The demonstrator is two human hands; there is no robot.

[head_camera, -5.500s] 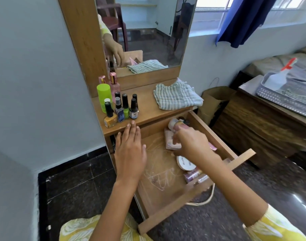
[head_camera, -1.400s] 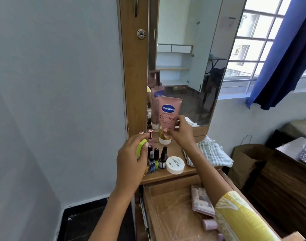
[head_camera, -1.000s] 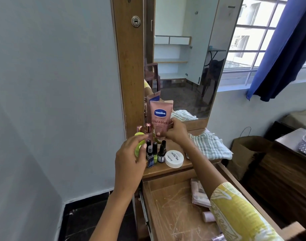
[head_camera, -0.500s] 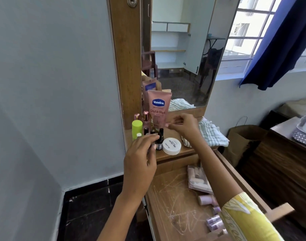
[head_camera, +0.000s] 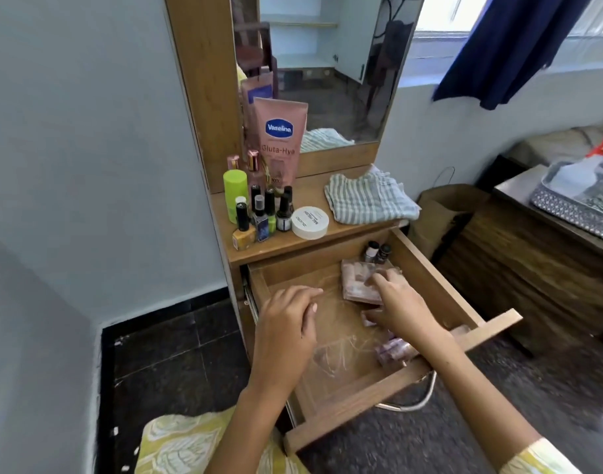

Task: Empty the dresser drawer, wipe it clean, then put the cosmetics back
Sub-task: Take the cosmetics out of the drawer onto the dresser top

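From the head view we see both forearms reaching forward and down over the open drawer [head_camera: 440,268]; the left hand [head_camera: 286,323] hangs above the drawer's left half, palm down, fingers loosely curled with nothing in them; the right hand [head_camera: 399,302] reaches deeper, its fingertips [head_camera: 378,280] spread and resting on a pinkish flat pack [head_camera: 356,278] near the back right, while the thumb lies against a small pale thing below; whether it has hold of either we cannot tell, as the hand is blurred. Two small bottles [head_camera: 377,252] stand in the back right corner; blurred lilac tubes [head_camera: 392,350] lie near the front. On the top [head_camera: 344,230] stand the cosmetics already out: a pink tube [head_camera: 279,142] reading "Vaseline" and "Gluta-Hya"; a white jar [head_camera: 309,222] whose lid reads "NAIL POLISH", the rest too small; a green can [head_camera: 235,195]; a cluster of polish bottles [head_camera: 262,217]. A striped cloth [head_camera: 370,198] lies folded to the right of them.
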